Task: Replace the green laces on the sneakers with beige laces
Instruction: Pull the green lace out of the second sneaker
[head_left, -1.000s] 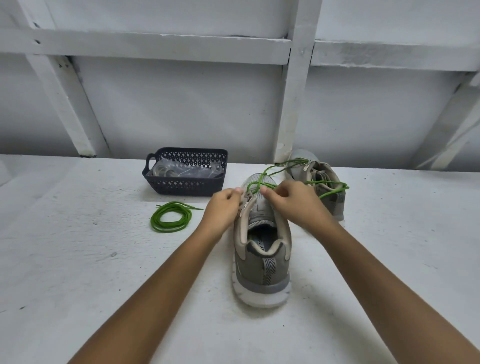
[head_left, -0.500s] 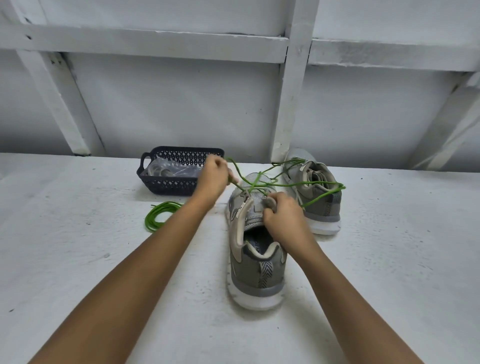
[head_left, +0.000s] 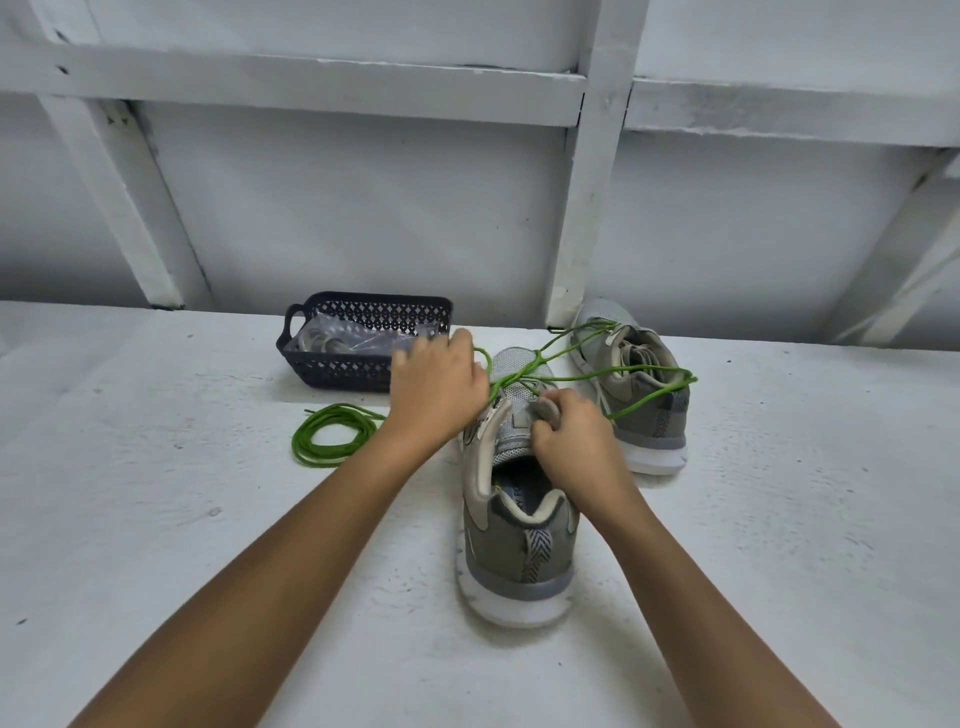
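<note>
A grey sneaker (head_left: 519, 551) stands heel toward me in the middle of the white table. Its green lace (head_left: 623, 371) is partly pulled out and trails right over the second grey sneaker (head_left: 644, 410) behind it. My left hand (head_left: 434, 389) grips the green lace just left of the near sneaker's eyelets. My right hand (head_left: 569, 441) pinches the near sneaker's tongue and upper. A coiled green lace (head_left: 332, 436) lies loose on the table to the left.
A dark plastic basket (head_left: 363, 364) holding clear bags with pale laces sits behind my left hand. A white panelled wall with a post (head_left: 587, 218) rises right behind the shoes. The white table (head_left: 156, 519) extends left and right.
My left hand came back down from near the basket toward the sneaker's eyelets, still with the green lace. My right hand stayed on the tongue.
</note>
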